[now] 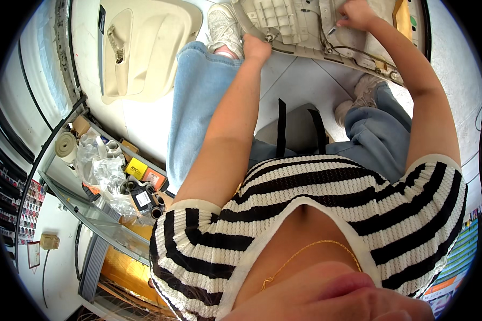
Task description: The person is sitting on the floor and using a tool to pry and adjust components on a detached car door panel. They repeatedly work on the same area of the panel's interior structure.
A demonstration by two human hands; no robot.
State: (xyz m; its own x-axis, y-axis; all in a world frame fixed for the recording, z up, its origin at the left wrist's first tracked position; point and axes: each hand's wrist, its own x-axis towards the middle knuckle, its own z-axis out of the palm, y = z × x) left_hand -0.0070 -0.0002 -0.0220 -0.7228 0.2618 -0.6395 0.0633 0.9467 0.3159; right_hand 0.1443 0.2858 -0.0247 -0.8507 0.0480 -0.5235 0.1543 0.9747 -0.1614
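A beige plastic panel [284, 24], with a gridded back, wiring and metal fittings, lies at the top of the view before my feet. My left hand [256, 47] grips its near edge at the left, beside a metal fitting [270, 35]. Farther up and right, over the panel's wired part, my right hand [353, 15] is closed on a small metal tool [334, 28], whose tip points down-left at the panel; its exact kind is unclear.
A second beige door panel [150, 59] lies left of my shoe [222, 27]. At left, a glass counter [96, 208] holds boxes, a roll [65, 144] and plastic bags [93, 166]. A grey strapped object [300, 131] sits between my legs on the tiled floor [289, 80].
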